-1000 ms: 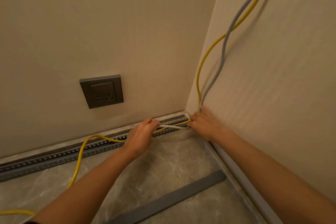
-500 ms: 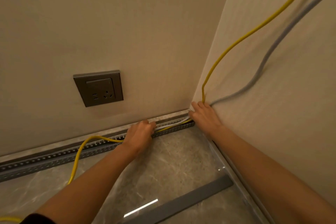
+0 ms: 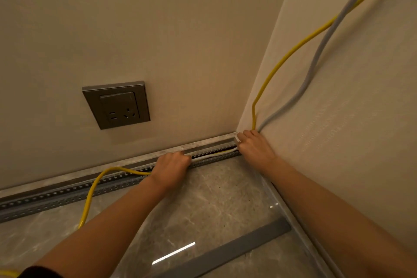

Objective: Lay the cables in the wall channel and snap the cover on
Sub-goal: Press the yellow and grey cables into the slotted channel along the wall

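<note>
Cover (image 3: 225, 253), a flat grey strip, lies loose on the glossy floor (image 3: 214, 198) between the two forearms, well apart from the channel (image 3: 56, 195). The open slotted channel runs along the foot of the far wall to the corner.

At the lower left the yellow cable (image 3: 89, 196) comes up off the floor, arches over the channel's front wall and goes under the left hand (image 3: 171, 168). That hand rests knuckles-up on the channel with its fingers curled down over the cables. The fingertips are hidden, so I cannot tell whether it grips them or only pushes.

Between the hands, the yellow cable and the grey cable (image 3: 316, 67) lie side by side inside the channel.

The right hand (image 3: 255, 149) is at the corner, its fingers stretched out and pressing where both cables turn upward. From there the cables climb the right wall together, crossing higher up.

A dark socket (image 3: 117, 105) sits on the far wall above the channel.
</note>
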`<state>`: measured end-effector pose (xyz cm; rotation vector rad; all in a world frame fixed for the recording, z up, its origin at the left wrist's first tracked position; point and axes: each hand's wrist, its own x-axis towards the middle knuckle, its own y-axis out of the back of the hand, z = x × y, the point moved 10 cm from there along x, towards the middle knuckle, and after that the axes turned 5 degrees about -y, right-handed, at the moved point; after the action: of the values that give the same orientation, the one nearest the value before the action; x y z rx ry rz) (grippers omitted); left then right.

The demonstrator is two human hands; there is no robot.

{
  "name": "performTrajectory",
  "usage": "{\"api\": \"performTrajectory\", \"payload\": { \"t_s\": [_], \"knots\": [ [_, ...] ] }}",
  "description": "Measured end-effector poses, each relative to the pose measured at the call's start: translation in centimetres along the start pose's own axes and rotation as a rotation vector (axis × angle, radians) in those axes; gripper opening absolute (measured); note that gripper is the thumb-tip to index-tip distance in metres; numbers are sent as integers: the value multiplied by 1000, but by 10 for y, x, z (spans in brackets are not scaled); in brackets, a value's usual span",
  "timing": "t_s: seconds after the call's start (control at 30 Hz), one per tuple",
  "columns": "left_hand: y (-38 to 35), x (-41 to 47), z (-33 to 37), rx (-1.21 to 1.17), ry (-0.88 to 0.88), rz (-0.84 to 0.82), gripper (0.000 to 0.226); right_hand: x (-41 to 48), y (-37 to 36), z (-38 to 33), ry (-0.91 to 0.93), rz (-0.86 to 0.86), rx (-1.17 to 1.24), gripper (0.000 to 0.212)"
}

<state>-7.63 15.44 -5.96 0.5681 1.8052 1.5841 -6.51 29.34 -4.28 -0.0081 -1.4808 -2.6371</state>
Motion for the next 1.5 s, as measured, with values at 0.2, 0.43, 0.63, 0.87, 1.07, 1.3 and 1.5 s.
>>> {"api": "performTrajectory", "payload": {
  "t_s": [0.2,0.43,0.63,0.87,1.07,1.3,1.5],
  "knots": [
    [6,9,17,86,-40,-39,29,-19,-15,-6,-49,4,53,27],
    [5,9,23,100,-132,-8,31,-28,-32,-12,-114,-70,140,56],
    [11,-4,23,125,-175,172,31,-26,-22,-7,-130,-33,198,53],
    [-5,1,16,30,-145,104,32,-24,-37,-14,-149,-82,95,53],
    [-7,-1,14,22,-103,78,34,-24,-17,-21,-246,-196,248,56],
    [9,-20,-10,-260,-14,172,37,-10,26,-96,59,-70,565,59],
    [15,-48,-62,-91,267,28,33,-4,24,-103,13,-165,462,52]
  ]
}}
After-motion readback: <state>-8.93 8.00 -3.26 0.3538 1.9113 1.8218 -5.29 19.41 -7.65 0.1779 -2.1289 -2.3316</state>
